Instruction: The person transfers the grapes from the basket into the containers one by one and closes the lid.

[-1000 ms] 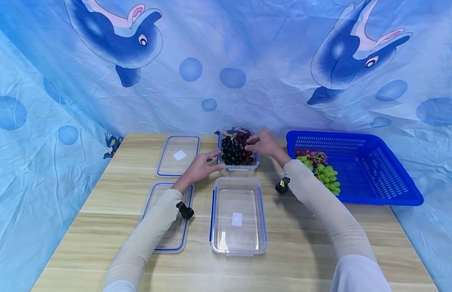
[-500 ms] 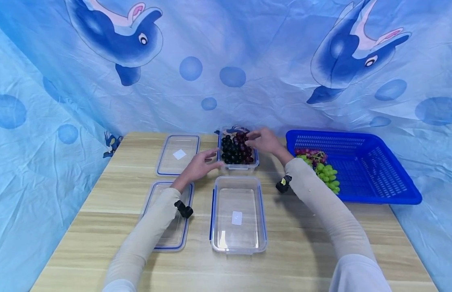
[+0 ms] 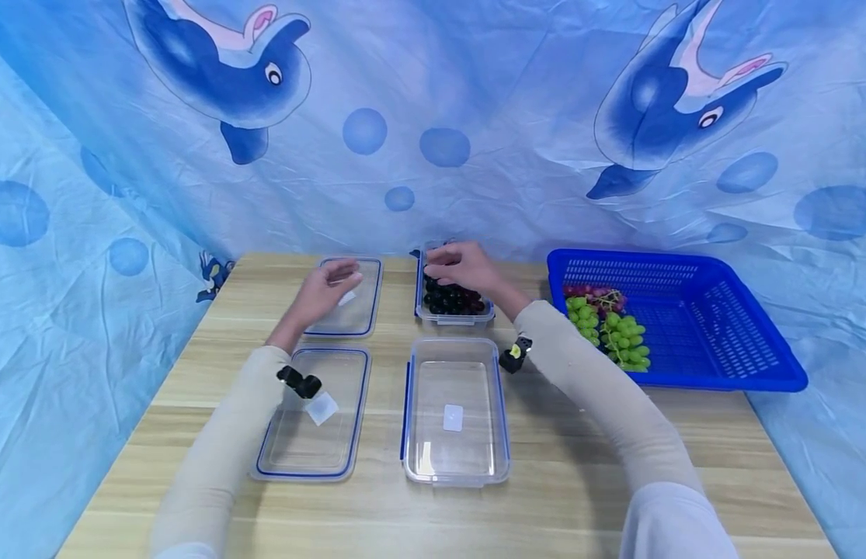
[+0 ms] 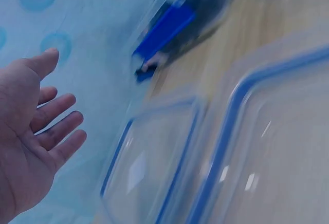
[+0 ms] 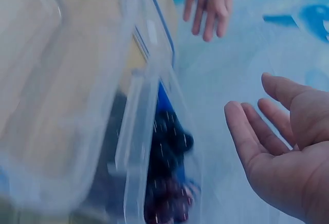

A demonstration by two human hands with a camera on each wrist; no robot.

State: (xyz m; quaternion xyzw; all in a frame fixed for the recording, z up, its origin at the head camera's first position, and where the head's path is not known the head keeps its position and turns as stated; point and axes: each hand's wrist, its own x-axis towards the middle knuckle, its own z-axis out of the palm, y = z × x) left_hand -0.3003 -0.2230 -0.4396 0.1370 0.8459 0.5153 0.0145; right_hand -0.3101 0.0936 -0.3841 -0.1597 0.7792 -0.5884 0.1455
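- Leftward since the earlier frame, the left hand [image 3: 329, 285] now hovers with fingers spread over the far-left lid [image 3: 343, 298], holding nothing.
- Right hand [image 3: 462, 268] (fingers relaxed, empty) hangs over the grape container [image 3: 452, 295] at the table's [image 3: 586, 481] far edge.

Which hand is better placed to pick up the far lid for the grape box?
Left. The left hand is open right over the far lid, fingers spread. The right hand is over the grape box, also open and holding nothing, and would have to cross over the box to reach the lid.
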